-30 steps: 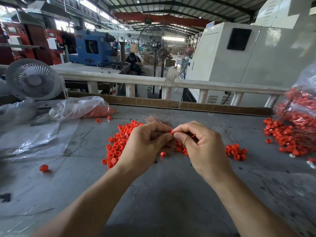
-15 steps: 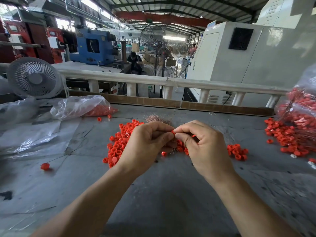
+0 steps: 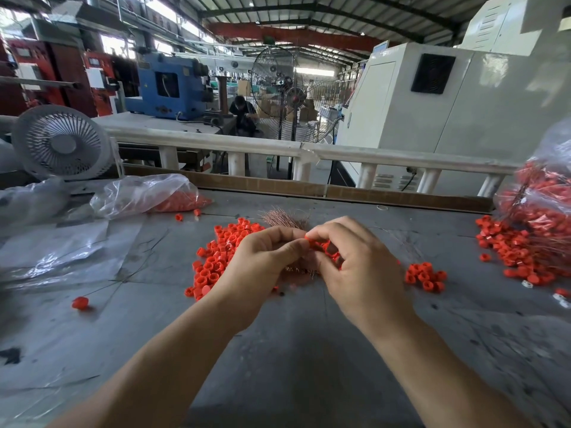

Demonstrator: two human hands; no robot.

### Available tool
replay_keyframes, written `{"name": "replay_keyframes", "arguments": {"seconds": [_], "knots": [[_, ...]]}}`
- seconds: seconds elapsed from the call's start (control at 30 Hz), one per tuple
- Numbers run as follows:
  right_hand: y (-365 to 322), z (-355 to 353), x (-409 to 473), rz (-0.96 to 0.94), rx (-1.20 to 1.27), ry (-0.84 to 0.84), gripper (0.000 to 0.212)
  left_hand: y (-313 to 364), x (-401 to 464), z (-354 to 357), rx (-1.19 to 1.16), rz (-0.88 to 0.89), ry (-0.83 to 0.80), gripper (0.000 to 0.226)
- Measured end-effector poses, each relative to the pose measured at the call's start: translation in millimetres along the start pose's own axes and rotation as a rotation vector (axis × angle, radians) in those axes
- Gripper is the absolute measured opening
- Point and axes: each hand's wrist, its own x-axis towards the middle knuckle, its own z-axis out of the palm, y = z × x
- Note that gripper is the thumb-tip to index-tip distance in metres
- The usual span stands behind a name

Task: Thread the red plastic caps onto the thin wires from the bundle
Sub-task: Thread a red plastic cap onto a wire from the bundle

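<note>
A person's left hand (image 3: pixel 265 261) and right hand (image 3: pixel 355 264) meet above a grey tabletop (image 3: pixel 293 350), their curled fingers (image 3: pixel 293 247) together pinching one red cap (image 3: pixel 310 238). Whether a wire is held cannot be told. The copper wire bundle (image 3: pixel 285 219) lies just behind the hands, beside a pile of loose caps (image 3: pixel 216 257).

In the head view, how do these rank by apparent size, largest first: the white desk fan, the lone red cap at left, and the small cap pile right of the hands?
1. White desk fan, clearly largest.
2. Small cap pile.
3. Lone red cap, smallest.
The fan stands farther away, so its lead is safe.
</note>
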Motion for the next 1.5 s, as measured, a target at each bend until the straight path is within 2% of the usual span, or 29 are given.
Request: {"name": "replay_keyframes", "arguments": {"seconds": [0.1, 0.2, 0.43, 0.9, 1.13, 1.33, 1.5], "knots": [[-4.8, 3.7, -0.5, -0.02, -0.062, 0.042, 0.019, 0.3, 0.2, 1.2, -0.043, -0.039, -0.019, 0.023], [-5.0, 5.8, -1.2, -0.011, -0.022, 0.047, 0.013, 1.1, 0.6, 1.7, -0.081, -0.063, -0.026, 0.023], [-2.6, 6.4, -1.2, 0.025, 0.047, 0.037, 0.017, 1.8, 1.2, 1.4, -0.126, -0.098, -0.035, 0.015], [-10.0, 3.1, -1.4, -0.007, -0.092, 0.034, 0.013, 0.6, -0.2, 2.3, -0.153, -0.095, -0.043, 0.015], [-5.9, 5.0, -2.5, -0.018, -0.088, 0.063, 0.014, 1.9, -1.0, 4.6, -0.155, -0.095, -0.087, 0.018], [-3.5, 5.4, -2.1, -0.034, -0.066, 0.136, 0.012, 3.1, -2.0, 6.8, -0.152, -0.07, -0.093, 0.035], [-3.5, 5.1, -0.6, -0.042, -0.012, 0.152, 0.005, 5.5, -2.3, 5.1, -0.16, -0.036, -0.094, 0.028]]}}
